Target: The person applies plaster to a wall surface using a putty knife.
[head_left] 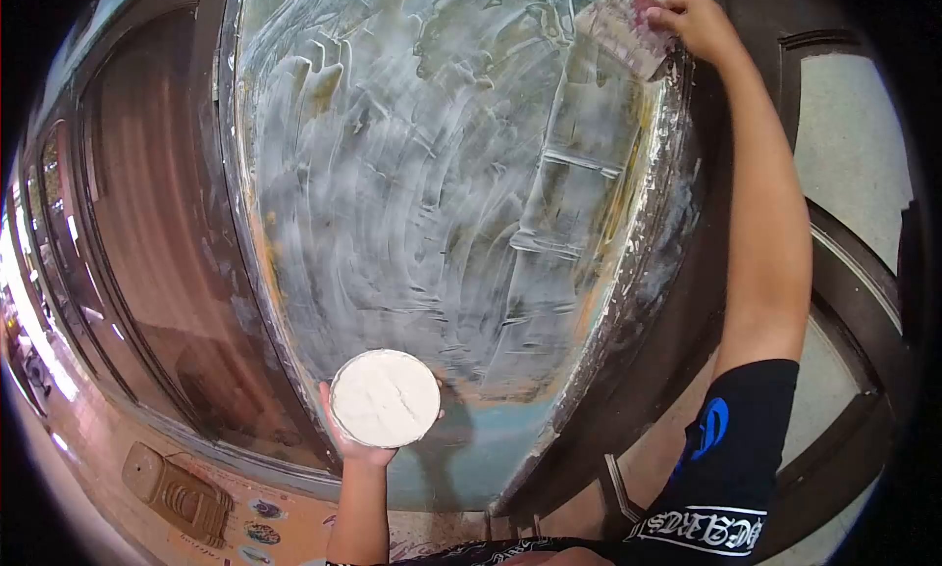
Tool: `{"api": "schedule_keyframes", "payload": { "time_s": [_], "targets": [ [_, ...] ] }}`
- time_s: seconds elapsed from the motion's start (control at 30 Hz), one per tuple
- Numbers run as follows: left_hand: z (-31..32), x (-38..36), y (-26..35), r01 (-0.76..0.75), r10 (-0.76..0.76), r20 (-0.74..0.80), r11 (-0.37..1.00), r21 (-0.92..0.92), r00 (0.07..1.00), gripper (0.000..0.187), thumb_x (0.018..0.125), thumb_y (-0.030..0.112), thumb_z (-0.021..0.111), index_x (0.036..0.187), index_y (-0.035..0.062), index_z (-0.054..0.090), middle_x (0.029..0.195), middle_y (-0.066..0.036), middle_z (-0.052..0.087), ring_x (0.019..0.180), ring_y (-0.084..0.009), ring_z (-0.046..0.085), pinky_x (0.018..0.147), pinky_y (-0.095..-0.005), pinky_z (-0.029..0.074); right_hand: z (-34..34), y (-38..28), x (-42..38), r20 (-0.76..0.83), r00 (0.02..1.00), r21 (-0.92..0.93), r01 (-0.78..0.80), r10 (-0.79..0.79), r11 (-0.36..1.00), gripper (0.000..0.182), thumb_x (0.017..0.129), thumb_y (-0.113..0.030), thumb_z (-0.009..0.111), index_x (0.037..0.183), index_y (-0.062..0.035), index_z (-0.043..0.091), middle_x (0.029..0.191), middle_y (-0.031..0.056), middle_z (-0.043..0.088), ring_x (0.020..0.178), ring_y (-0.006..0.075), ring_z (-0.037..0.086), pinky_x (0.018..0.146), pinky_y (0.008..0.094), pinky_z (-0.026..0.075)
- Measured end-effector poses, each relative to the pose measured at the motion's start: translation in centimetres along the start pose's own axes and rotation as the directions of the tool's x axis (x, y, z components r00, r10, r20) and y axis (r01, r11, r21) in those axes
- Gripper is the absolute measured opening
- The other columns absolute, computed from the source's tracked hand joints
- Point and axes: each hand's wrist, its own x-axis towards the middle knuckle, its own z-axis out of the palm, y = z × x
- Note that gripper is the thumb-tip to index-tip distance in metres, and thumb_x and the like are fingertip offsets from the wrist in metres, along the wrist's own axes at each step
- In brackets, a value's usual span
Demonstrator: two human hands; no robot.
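Pinching the scraper [623, 34] at its right side between thumb and fingers of the right hand [695, 25]. Holding it at the upper right border of the panel [412, 203]; cannot tell whether touching the surface. Bending the arm down from that grip to a black sleeve [741, 419], in front of the dark frame [677, 213].

Well below and left of that grip, grasping the tub [385, 446] from beneath with the left hand [359, 452], fingers wrapped around both sides. Showing white paste [383, 394] up to the rim, just above the left palm. Above this grip, spread in curved white streaks over the panel. Down and left of it, resting on the floor [93, 424]: a brown object [182, 495].
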Motion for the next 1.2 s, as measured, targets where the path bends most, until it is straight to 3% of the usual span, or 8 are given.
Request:
{"api": "schedule_keyframes", "payload": {
  "time_s": [0.1,0.17,0.37,0.67,0.87,0.97,1.0,1.2],
  "targets": [
    [-0.6,-0.4,0.5,-0.007,0.006,0.011,0.991,0.134,1.0,0.092,0.089,0.079,0.036,0.15,0.0104,0.042,0.15,-0.018,0.046,0.131,-0.0471,0.048,0.099,-0.0788,0.036,-0.8,-2.9,-2.1,0.032,0.999,0.158,0.015,-0.02,0.987,0.031,0.09,-0.027,0.073,0.103,0.001,0.074,0.082,0.0053,0.073,0.076,0.0121,0.061,0.077,0.0327,0.05],
    [-0.2,-0.3,0.5,0.012,-0.02,0.058,0.991,0.135,0.998,0.092,0.088,0.079,0.036,0.15,0.0106,0.042,0.15,-0.018,0.046,0.131,-0.0483,0.048,0.098,-0.0801,0.036,-0.5,-7.4,-5.2,0.367,0.915,0.238,0.081,-0.166,0.968,0.027,0.087,-0.023,0.076,0.1,0.0008,0.075,0.084,0.0045,0.073,0.078,0.0114,0.062,0.076,0.0314,0.05],
    [-0.4,0.0,0.1,0.027,-0.04,0.095,0.99,0.139,0.995,0.093,0.087,0.08,0.039,0.151,0.0118,0.039,0.153,-0.02,0.041,0.132,-0.05,0.045,0.096,-0.084,0.033,9.3,-14.6,-16.9,0.593,0.736,0.319,0.158,-0.326,0.935,0.023,0.077,-0.022,0.081,0.092,-0.0053,0.076,0.09,0.0145,0.073,0.086,0.031,0.069,0.077,0.0396,0.052],
    [0.4,-1.0,0.2,0.057,-0.066,0.086,0.992,0.111,0.994,0.094,0.086,0.081,0.035,0.152,0.0135,0.037,0.154,-0.022,0.038,0.135,-0.0534,0.041,0.098,-0.0826,0.033,4.3,-7.4,-7.9,0.16,0.984,0.007,0.08,-0.08,0.997,0.021,0.086,-0.02,0.075,0.094,-0.0006,0.076,0.083,0.0148,0.073,0.075,0.0226,0.068,0.073,0.0364,0.052],
    [1.1,-2.2,1.2,0.072,-0.079,0.078,0.993,0.096,0.994,0.092,0.087,0.08,0.035,0.152,0.0143,0.038,0.154,-0.02,0.039,0.135,-0.0519,0.042,0.101,-0.0802,0.033,1.7,-7.7,-8.7,0.225,0.974,0.394,-0.118,0.028,0.911,0.026,0.092,-0.029,0.072,0.094,-0.0028,0.073,0.083,0.0006,0.07,0.073,0.0093,0.06,0.068,0.0284,0.048],
    [0.0,-3.0,1.1,-0.014,0.018,-0.05,0.997,0.075,0.999,0.086,0.093,0.073,0.033,0.15,0.0099,0.042,0.152,-0.017,0.044,0.136,-0.0448,0.045,0.109,-0.068,0.036,5.8,-15.9,-17.5,0.438,0.894,0.719,-0.287,-0.092,0.633,0.015,0.093,-0.02,0.072,0.097,-0.0056,0.073,0.089,-0.0024,0.071,0.075,0.0038,0.061,0.066,0.0239,0.048],
    [-0.1,-3.3,1.0,0.011,-0.009,-0.021,0.997,0.074,1.0,0.084,0.094,0.072,0.033,0.15,0.0087,0.042,0.151,-0.017,0.046,0.136,-0.0425,0.046,0.11,-0.0638,0.037,9.1,-18.3,-21.4,0.479,0.867,0.845,-0.412,-0.138,0.341,0.009,0.092,-0.01,0.071,0.096,-0.0027,0.071,0.086,-0.0021,0.07,0.073,0.0037,0.06,0.066,0.0225,0.047],
    [-0.4,-6.2,1.2,0.04,-0.038,-0.037,0.998,0.046,0.999,0.086,0.096,0.07,0.03,0.15,0.0043,0.041,0.151,-0.018,0.046,0.137,-0.0381,0.047,0.116,-0.0525,0.034,17.3,-29.2,-37.2,0.797,0.51,0.46,-0.86,-0.324,-0.222,0.018,0.092,-0.003,0.066,0.11,0.0018,0.066,0.094,0.0053,0.074,0.081,0.0088,0.067,0.073,0.0218,0.051]
  ]
}}
